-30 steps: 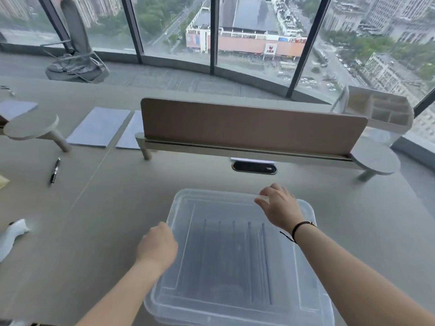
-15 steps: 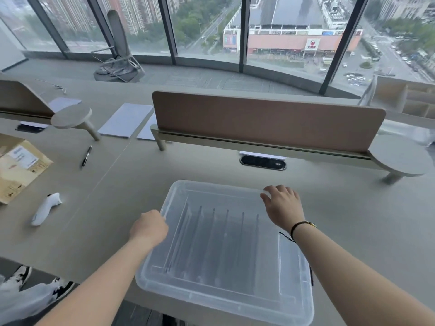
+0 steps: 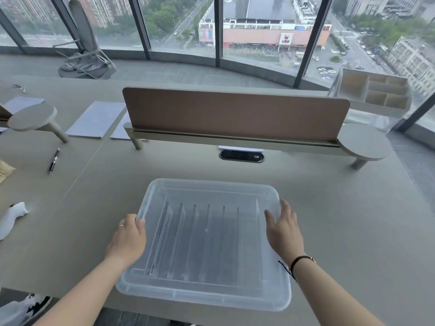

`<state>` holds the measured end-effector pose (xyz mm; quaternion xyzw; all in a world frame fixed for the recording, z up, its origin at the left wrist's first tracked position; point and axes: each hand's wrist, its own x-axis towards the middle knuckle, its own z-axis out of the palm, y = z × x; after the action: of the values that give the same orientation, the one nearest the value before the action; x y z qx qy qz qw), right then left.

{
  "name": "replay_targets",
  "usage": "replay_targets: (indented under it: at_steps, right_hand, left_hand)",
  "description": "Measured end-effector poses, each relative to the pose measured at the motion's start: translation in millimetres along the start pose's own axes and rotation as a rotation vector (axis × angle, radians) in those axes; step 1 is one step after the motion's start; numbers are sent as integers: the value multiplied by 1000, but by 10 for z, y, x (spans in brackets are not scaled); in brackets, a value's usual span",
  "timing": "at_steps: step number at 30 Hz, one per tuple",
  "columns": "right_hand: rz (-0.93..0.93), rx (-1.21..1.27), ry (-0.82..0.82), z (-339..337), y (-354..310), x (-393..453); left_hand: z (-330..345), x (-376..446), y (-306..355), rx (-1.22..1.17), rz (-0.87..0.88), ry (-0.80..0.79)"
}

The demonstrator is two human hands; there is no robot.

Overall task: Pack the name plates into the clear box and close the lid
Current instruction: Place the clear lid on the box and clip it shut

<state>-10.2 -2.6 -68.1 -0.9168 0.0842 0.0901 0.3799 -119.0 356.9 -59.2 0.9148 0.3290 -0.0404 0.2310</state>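
Observation:
The clear box (image 3: 211, 184) lies on the table near its front edge, its near end slightly past that edge. Its translucent lid (image 3: 268, 291) is on top. Several name plates (image 3: 195, 238) show through the lid as dim upright rows. My left hand (image 3: 128, 238) curls its fingers over the lid's left edge. My right hand (image 3: 283, 231) lies flat on the lid's right edge, fingers apart and pointing away from me.
A brown divider panel (image 3: 235, 114) crosses the table (image 3: 341, 220) behind the box, a cable port (image 3: 241, 155) below it. A pen (image 3: 54, 160), a white object (image 3: 13, 216) and papers (image 3: 96, 120) lie left. A white organizer (image 3: 376, 95) stands far right.
My right hand has slid from the lid's far right corner back along the right edge. My left hand has stayed at the left edge. The view has shifted.

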Motion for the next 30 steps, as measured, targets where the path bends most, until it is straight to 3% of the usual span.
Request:
replay_targets:
  at_steps: [6,12,18,25,30]
  right_hand:
    - [236,6,-3,36,25,-168]
    - [186,-168,62,70,-134,-127]
    - [100,-343,131,64,-348,-95]
    - [284,-70,97,102,-183,-321]
    - [303,-52,141,162,-173,-435]
  left_hand:
    - [22,42,-22,-130,8,-45]
    - [-18,201,8,-88,-58,-60]
    - [-66,355,37,13,-108,45]
    - [-120,287,-11,33,-81,145]
    - [-104,317,-34,-48,-29,52]
